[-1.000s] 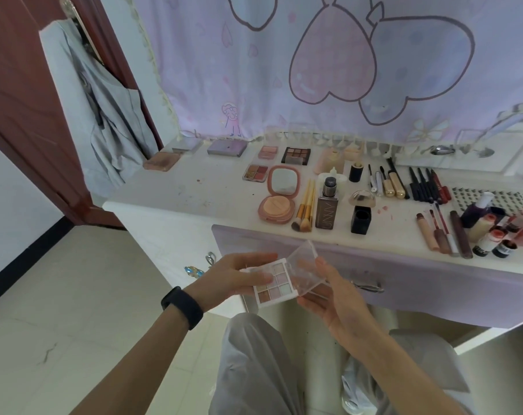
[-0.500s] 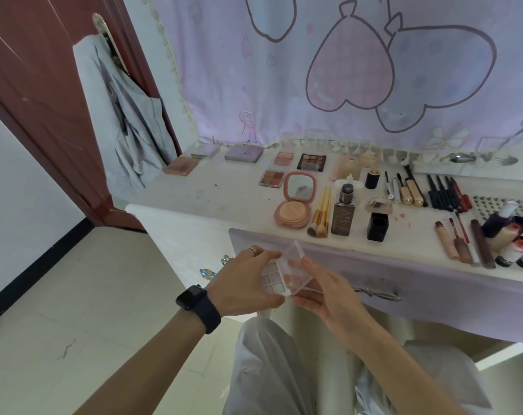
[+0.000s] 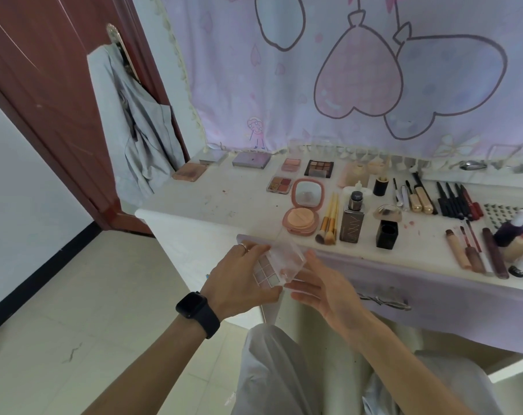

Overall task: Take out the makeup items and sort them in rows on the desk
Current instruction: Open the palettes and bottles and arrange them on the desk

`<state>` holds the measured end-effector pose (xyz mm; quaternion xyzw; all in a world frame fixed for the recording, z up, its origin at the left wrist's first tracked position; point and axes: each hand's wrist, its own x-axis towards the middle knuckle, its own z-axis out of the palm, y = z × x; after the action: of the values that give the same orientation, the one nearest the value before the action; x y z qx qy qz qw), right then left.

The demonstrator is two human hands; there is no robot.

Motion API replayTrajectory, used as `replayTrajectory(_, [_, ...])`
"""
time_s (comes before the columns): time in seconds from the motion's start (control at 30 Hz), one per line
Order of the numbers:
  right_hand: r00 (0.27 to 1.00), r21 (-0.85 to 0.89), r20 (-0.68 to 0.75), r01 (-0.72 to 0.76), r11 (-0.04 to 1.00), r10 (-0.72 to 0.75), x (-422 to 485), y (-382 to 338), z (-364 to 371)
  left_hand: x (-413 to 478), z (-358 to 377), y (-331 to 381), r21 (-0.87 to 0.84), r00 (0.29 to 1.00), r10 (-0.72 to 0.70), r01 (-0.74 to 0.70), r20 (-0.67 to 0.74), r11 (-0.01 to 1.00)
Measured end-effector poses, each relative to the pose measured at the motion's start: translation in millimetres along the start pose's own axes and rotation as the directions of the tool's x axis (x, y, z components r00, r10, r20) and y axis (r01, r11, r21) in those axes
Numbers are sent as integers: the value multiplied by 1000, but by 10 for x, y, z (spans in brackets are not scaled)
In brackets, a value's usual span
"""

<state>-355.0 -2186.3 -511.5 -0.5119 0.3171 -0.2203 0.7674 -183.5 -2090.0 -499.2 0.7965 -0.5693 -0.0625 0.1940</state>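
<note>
Eyeshadow palette [image 3: 268, 270]: small, grid of pale pink-beige pans, clear lid part raised. Left hand [image 3: 239, 280] grips it with curled fingers; right hand [image 3: 323, 287] touches the lid with straight fingers. Beyond the fingertips, foundation bottle [image 3: 352, 224] lettered "UNNY".

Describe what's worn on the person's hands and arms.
Left hand: black smartwatch with square dark face and black band on the wrist, thin ring on one finger. Right hand: nothing worn that shows. No sleeves or gloves on either arm.
</note>
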Motion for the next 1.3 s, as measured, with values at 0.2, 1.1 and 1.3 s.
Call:
replayTrajectory(0.2, [955, -357, -86, 236, 904, -283, -226, 180, -257, 321, -200, -64, -153, 968, -227, 209, -107, 966])
replayTrajectory(1.1, [503, -998, -61, -30, 52, -862, 13, 562, -1433, 1477, -111, -55, -130, 866, -497, 499, 54, 857])
replayTrajectory(1.3, [483, -999, -44, -21, 39, -874, 21, 568, -1442, 1368, 14, -108, -182, 886, -463, 451, -24, 874])
